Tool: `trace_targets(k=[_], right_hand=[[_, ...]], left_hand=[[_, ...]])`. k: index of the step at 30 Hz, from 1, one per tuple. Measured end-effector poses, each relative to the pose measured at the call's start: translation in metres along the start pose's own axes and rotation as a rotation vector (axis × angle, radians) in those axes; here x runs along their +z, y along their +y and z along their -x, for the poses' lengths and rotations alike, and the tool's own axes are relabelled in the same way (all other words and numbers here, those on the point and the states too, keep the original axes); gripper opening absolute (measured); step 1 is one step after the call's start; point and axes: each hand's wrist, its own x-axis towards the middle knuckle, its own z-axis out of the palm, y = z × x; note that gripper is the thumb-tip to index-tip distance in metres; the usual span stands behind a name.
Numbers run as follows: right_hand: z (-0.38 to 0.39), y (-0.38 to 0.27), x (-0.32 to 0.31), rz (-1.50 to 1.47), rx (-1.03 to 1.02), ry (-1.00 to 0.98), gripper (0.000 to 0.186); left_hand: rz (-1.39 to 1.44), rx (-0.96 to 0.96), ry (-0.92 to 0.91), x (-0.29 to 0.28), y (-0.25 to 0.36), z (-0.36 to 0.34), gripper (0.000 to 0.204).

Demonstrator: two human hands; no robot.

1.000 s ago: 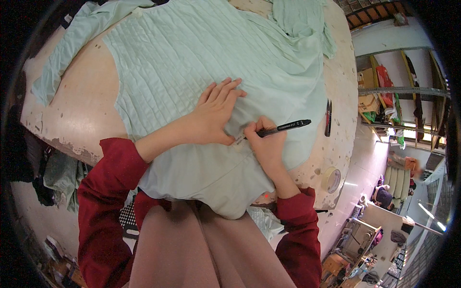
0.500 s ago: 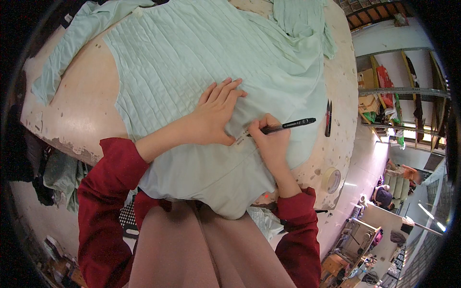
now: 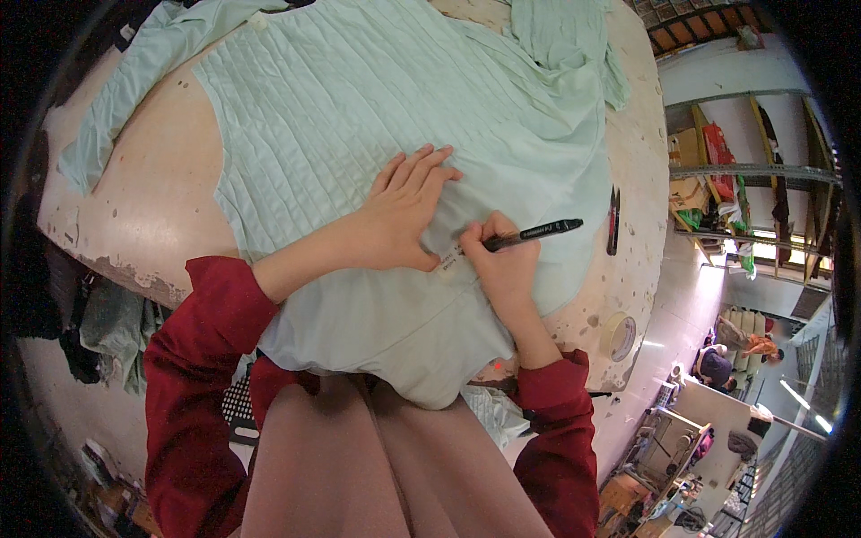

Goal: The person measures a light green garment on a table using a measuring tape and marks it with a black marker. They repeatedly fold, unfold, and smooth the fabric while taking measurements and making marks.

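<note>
A pale mint-green garment [image 3: 359, 108] with pleats lies spread over the table, its lower edge hanging toward my lap. My left hand [image 3: 405, 215] rests flat on the cloth, fingers stretched out and thumb apart. Just right of that thumb is a small pale label [image 3: 447, 267] with dark marks on it. My right hand [image 3: 504, 264] pinches a black pen [image 3: 547, 230], whose back end points to the upper right. The pen's tip is hidden behind my fingers, close by the label.
The worn table [image 3: 161, 197] carries a roll of tape [image 3: 618, 336] at its right edge and a slim dark tool [image 3: 613, 221] beyond the pen. A shelf rack [image 3: 753, 170] stands at the right. Farther off are people [image 3: 715, 363] near the floor.
My right hand has shifted slightly left with the pen, whose back end has also moved a little left. The left hand stays in place. A distant person in orange has changed position.
</note>
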Motion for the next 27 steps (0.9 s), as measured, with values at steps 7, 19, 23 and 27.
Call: trace_targets(k=[7,19,23,27], right_hand=[[0.000,0.001,-0.002,0.012,0.010,-0.001,0.031],[-0.001,-0.008,-0.003,0.054,-0.018,0.009,0.029],[-0.001,-0.003,-0.003,-0.025,0.064,-0.014,0.026],[0.000,-0.003,-0.002,-0.006,0.057,0.035,0.026]], left_hand=[[0.000,-0.001,0.001,0.000,-0.001,0.000,0.096],[-0.013,0.004,0.005,0.000,0.000,0.001,0.097],[-0.035,0.028,0.025,-0.001,0.001,0.001,0.092],[-0.017,0.006,0.010,0.000,0.001,0.000,0.095]])
